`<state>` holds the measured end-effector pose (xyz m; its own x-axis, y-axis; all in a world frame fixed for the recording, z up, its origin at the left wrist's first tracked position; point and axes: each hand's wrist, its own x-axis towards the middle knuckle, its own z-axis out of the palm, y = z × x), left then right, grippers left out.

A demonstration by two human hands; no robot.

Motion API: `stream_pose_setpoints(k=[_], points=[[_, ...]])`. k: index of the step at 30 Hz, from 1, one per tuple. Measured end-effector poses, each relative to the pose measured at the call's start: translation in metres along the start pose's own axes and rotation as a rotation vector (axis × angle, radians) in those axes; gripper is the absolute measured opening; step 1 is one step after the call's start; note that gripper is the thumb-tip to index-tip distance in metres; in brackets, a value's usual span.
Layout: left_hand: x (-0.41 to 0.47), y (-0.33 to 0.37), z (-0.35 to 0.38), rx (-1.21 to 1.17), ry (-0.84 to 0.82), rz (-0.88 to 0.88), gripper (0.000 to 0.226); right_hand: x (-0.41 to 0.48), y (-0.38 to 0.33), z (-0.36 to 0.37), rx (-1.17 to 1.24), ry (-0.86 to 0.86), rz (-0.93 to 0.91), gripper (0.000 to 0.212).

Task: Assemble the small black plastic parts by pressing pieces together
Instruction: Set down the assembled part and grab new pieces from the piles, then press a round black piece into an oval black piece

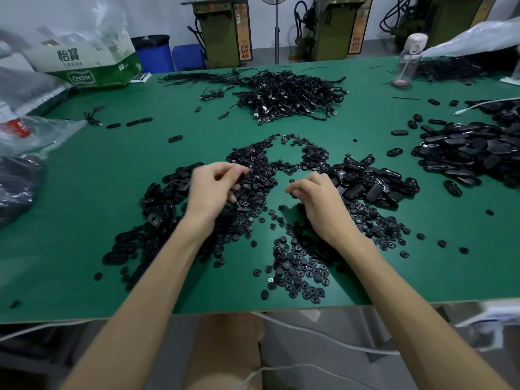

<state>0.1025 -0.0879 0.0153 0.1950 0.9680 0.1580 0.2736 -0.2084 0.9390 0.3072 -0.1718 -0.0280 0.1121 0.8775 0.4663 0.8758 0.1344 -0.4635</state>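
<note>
Judged far from finished: loose parts by the hundreds, unjoined, too many for counting singly; no finished pieces to tell apart. So counted by heaps, on one green table [84, 192]:

- one cable heap [287, 94] at upper centre
- one heap of oval shells [472, 153] at the right edge
- one oval pile [157, 209] left of centre
- a second oval pile [371, 181] right of centre
- one wide scatter of round discs [298, 266] across centre and lower centre

Two hands above the discs, left hand [213, 187] and right hand [318, 198], both with fingers curled narrow. Holding a piece or not: cannot tell through the blur.
</note>
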Motion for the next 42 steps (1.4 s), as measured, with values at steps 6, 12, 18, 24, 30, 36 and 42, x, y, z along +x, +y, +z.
stream_pose_setpoints(k=[6,12,18,24,30,36,42], points=[[-0.011,-0.002,0.055,-0.294,-0.188,-0.11,0.019,0.002,-0.001,-0.003,0.207,0.098,0.117,0.021],[-0.01,-0.007,0.073,-0.467,-0.294,-0.172,0.025,0.002,0.004,-0.01,0.377,0.15,0.198,0.02],[-0.01,-0.012,0.07,-0.577,-0.344,-0.1,0.023,0.003,0.01,-0.011,0.547,0.179,0.275,0.017],[-0.013,-0.014,0.072,-0.538,-0.338,-0.129,0.041,0.002,0.012,-0.012,0.585,0.168,0.263,0.018],[-0.014,-0.012,0.073,-0.505,-0.332,-0.138,0.029,0.002,0.016,-0.01,0.6,0.16,0.263,0.015],[-0.015,-0.013,0.073,-0.501,-0.334,-0.134,0.035,0.003,0.016,-0.008,0.601,0.145,0.27,0.011],[-0.015,-0.015,0.074,-0.41,-0.342,-0.089,0.032,0.003,0.013,-0.008,0.599,0.129,0.259,0.012]])
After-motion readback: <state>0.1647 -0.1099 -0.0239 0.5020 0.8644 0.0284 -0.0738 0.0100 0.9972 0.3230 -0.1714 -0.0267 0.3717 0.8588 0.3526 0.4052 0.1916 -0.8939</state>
